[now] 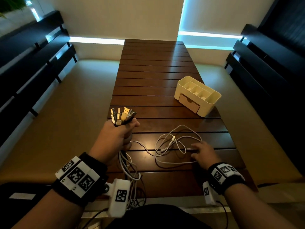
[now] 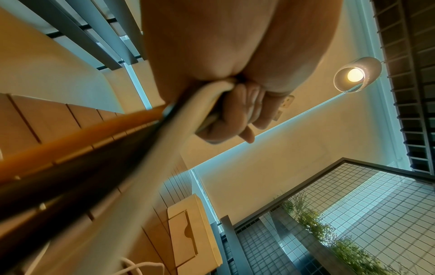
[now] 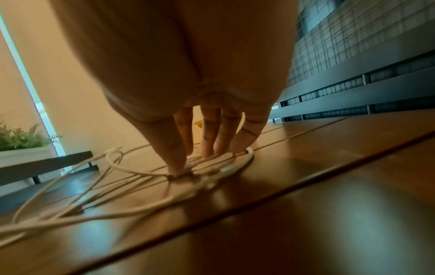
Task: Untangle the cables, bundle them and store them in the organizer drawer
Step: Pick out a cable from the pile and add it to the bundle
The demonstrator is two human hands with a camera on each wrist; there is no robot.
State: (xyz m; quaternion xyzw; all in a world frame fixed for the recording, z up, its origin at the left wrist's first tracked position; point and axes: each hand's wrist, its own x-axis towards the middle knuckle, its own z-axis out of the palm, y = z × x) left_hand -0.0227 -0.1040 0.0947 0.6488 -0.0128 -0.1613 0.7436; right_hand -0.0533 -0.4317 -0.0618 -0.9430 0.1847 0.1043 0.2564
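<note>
My left hand (image 1: 120,131) is raised over the table's left edge and grips a bunch of cables (image 1: 123,115) just below their USB plugs, which stick up from the fist. In the left wrist view the curled fingers (image 2: 226,119) clamp white and dark cords (image 2: 169,134). The cords hang down past my wrist (image 1: 132,172). White cable loops (image 1: 175,146) lie tangled on the dark slatted table (image 1: 153,76). My right hand (image 1: 203,152) rests on them with straight fingers (image 3: 212,141) pressing the strands (image 3: 146,173). The cream organizer (image 1: 198,95) stands at the right, its drawer (image 1: 189,103) closed.
Dark benches (image 1: 33,63) run along both sides, with beige floor (image 1: 79,100) between them and the table. A planter with greenery (image 3: 21,143) sits to the left. A lamp (image 2: 355,74) hangs overhead. The far table half (image 1: 153,55) carries nothing.
</note>
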